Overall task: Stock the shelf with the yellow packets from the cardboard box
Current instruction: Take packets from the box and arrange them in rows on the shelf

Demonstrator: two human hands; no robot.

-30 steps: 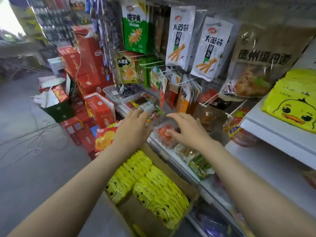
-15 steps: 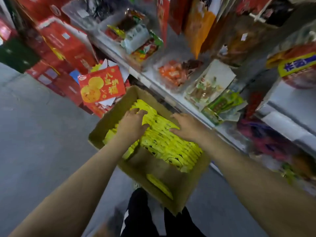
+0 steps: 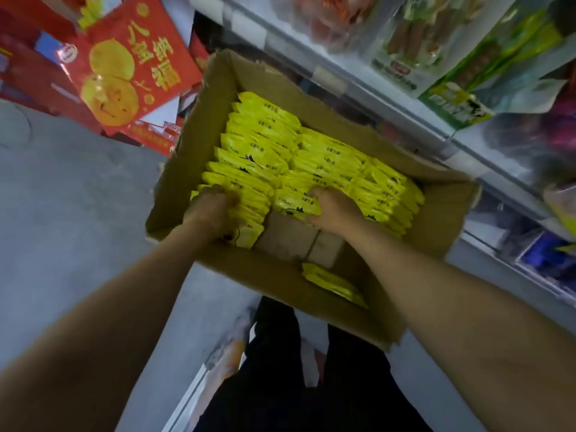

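The grey floor (image 3: 71,213) is smooth, dull concrete and fills the left side. Along the far right runs a pale metal shelf (image 3: 389,98) with a straight edge, loaded with glossy clear and green snack bags (image 3: 486,67). At far left lean red cardboard gift boxes (image 3: 131,63) printed with round yellow cakes.

In the middle sits the cardboard box (image 3: 442,213), a brown rectangle with ragged, torn flaps and a bare patch of bottom near the person. Two rows of yellow packets (image 3: 330,157) stand on edge inside it, shiny and crinkled, with black print; one loose packet (image 3: 330,280) lies flat against the near wall.

The left hand (image 3: 215,210) has its fingers curled down into the near end of the left row, gripping packets there. The right hand (image 3: 335,212) grips the near end of the right row, fingers bent over the packet tops.

Half a second ago the hands only rested flat-fingered on top of the rows; now both have dug in, and the view has dropped closer to the box.
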